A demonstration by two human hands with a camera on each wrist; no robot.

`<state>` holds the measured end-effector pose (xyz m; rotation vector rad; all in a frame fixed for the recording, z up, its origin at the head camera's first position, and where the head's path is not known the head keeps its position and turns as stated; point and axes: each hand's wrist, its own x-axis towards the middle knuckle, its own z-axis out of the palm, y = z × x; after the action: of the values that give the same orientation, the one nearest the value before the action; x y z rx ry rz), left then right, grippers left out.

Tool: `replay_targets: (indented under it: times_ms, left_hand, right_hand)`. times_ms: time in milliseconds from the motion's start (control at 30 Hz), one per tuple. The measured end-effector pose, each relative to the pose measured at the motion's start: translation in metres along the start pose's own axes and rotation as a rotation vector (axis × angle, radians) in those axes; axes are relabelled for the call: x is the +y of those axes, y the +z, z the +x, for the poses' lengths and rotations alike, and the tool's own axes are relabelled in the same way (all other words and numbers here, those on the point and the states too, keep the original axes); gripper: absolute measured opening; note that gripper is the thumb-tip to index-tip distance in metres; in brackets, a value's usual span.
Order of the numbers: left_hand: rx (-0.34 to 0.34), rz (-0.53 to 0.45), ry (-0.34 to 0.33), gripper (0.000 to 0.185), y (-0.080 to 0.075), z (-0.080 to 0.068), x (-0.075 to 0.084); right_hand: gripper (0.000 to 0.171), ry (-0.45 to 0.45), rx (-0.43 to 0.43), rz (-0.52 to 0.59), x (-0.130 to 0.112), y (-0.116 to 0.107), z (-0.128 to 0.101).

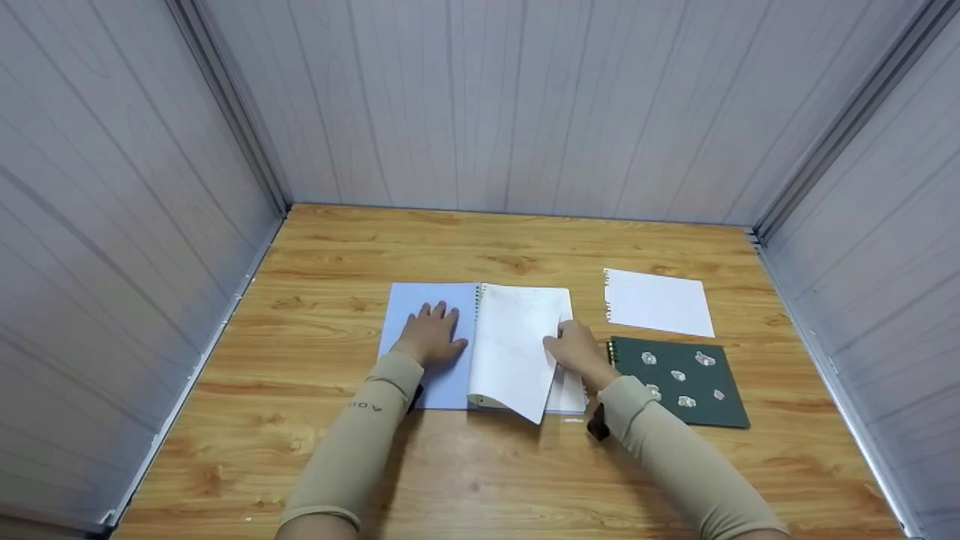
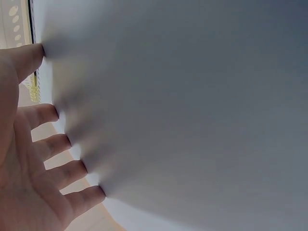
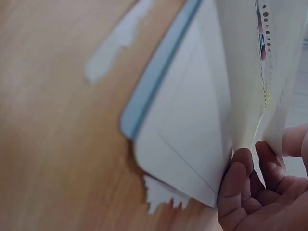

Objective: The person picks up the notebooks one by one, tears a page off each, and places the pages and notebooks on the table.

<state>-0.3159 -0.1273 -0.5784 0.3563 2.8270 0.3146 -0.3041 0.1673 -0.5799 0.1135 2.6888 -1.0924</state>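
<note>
An open spiral notebook (image 1: 480, 345) lies in the middle of the wooden table (image 1: 480, 247). My left hand (image 1: 431, 335) lies flat with straight fingers (image 2: 43, 144) pressed on its light blue inside cover (image 2: 192, 106). My right hand (image 1: 574, 346) pinches the right edge of a white page (image 1: 514, 349) that is lifted and curling over near the bottom. In the right wrist view the fingertips (image 3: 240, 163) grip that page's edge (image 3: 236, 96) above the blue cover (image 3: 159, 72).
A dark green spiral notebook (image 1: 686, 379) with small light motifs lies to the right of my right hand. A loose torn-out white sheet (image 1: 656, 301) lies behind it. Grey panelled walls (image 1: 480, 105) close the table on three sides.
</note>
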Motion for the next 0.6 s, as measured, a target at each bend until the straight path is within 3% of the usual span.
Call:
replay_targets:
  times_ms: [600]
  left_hand:
    - [-0.024, 0.017, -0.011, 0.076, -0.0022, 0.0003, 0.0022]
  right_hand:
    - [0.02, -0.048, 0.026, 0.009, 0.0059, 0.0058, -0.0034]
